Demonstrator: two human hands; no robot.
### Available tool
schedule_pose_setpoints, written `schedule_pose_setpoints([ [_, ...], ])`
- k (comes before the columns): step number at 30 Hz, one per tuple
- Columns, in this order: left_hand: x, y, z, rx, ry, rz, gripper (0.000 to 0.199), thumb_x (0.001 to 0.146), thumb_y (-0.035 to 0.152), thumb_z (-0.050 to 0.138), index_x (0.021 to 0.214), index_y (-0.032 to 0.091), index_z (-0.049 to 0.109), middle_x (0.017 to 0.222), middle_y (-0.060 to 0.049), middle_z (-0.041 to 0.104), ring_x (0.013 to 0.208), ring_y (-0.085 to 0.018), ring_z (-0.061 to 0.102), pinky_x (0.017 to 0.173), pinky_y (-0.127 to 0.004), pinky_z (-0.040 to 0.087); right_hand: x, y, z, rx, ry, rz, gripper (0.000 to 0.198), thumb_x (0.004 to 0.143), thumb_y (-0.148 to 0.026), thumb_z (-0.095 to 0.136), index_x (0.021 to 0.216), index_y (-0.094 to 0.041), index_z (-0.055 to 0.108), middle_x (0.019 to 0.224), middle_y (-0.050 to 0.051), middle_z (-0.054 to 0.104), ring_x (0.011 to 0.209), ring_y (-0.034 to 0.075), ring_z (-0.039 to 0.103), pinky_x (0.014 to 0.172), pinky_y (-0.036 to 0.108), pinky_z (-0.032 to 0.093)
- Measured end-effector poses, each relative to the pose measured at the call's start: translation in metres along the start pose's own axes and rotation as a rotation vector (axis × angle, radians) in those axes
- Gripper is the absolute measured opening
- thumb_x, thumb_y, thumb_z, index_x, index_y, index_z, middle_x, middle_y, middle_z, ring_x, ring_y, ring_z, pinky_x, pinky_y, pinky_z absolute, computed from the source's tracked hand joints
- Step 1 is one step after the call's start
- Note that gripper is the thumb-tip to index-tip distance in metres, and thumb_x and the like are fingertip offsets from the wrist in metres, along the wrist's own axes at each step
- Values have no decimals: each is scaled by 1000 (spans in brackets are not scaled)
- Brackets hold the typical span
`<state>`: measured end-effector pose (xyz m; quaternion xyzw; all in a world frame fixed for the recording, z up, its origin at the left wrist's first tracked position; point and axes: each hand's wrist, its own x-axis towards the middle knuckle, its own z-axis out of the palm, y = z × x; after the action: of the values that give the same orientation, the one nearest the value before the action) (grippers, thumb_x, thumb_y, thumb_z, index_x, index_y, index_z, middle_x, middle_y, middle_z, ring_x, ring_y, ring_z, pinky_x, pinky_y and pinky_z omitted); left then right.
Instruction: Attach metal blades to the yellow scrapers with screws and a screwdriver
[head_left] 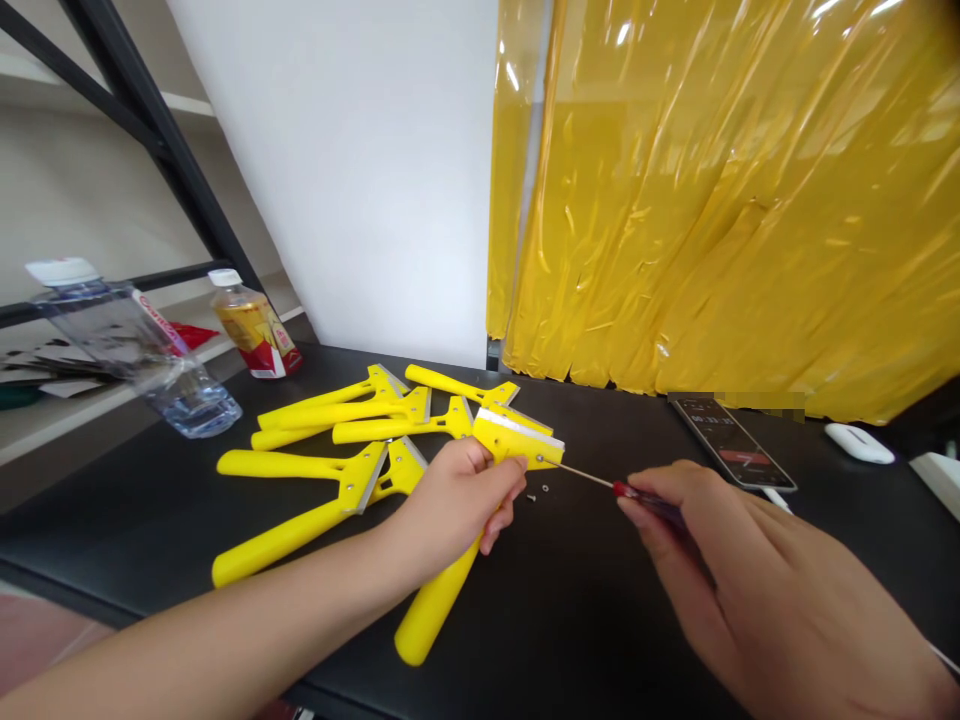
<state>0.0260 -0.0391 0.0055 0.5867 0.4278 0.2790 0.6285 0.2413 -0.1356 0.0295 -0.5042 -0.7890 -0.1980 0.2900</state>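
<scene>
My left hand (pixel 469 492) is closed around the neck of a yellow scraper (pixel 439 603), its head and metal blade tilted up and its handle pointing down toward me. In my right hand (pixel 739 575) is a screwdriver (pixel 626 490) with a red and dark handle, partly hidden by my fingers. The screwdriver's thin shaft reaches left, and its tip meets a screw (pixel 539 458) at the right side of the scraper's head. Just below the head, a small screw (pixel 531 497) and a nut (pixel 546 488) lie on the black table (pixel 570 610).
Several more yellow scrapers (pixel 292 464) lie at the left and behind my left hand. A clear bottle (pixel 150 350) and a tea-coloured drink bottle (pixel 255 325) stand at the left. To the right lie a phone (pixel 731 440) with a cable and a white earbud case (pixel 859 443). Yellow plastic sheeting (pixel 712 200) hangs behind.
</scene>
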Motion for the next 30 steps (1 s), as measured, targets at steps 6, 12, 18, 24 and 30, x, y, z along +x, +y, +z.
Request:
schedule_pose_setpoints([
  [6, 2, -4, -1, -10, -9, -1, 35, 95, 41, 56, 67, 20, 53, 43, 5, 47, 34, -8, 42, 39, -20, 32, 0, -2, -3, 15, -33, 34, 18, 108, -33, 46, 101, -21, 56, 71, 0, 65, 52, 18, 64, 49, 32, 43],
  [12, 2, -5, 0, 19, 4, -7, 36, 95, 41, 57, 66, 20, 53, 43, 5, 48, 34, -8, 42, 38, -19, 33, 0, -5, -3, -74, -30, 61, 23, 110, -35, 41, 100, -21, 56, 71, 1, 66, 51, 18, 65, 48, 32, 41],
  [18, 1, -4, -1, 74, 35, 26, 38, 96, 43, 58, 66, 20, 52, 45, 6, 48, 35, -8, 42, 38, -19, 34, -2, -5, 0, -99, -36, 69, 23, 110, -36, 40, 104, -20, 55, 72, 2, 68, 49, 18, 64, 47, 31, 39],
  [24, 0, -5, 0, 81, 50, 21, 38, 96, 43, 58, 66, 20, 51, 46, 6, 48, 35, -8, 42, 38, -20, 34, -3, -7, 1, -89, -33, 87, 24, 110, -38, 41, 103, -20, 56, 69, 1, 68, 47, 18, 65, 44, 30, 40],
  [30, 2, -6, -1, 93, 51, 19, 38, 96, 44, 58, 67, 20, 51, 46, 7, 48, 36, -8, 42, 38, -20, 34, -3, -6, 1, -111, -29, 91, 27, 110, -41, 40, 104, -20, 56, 71, 2, 69, 47, 19, 65, 42, 31, 39],
])
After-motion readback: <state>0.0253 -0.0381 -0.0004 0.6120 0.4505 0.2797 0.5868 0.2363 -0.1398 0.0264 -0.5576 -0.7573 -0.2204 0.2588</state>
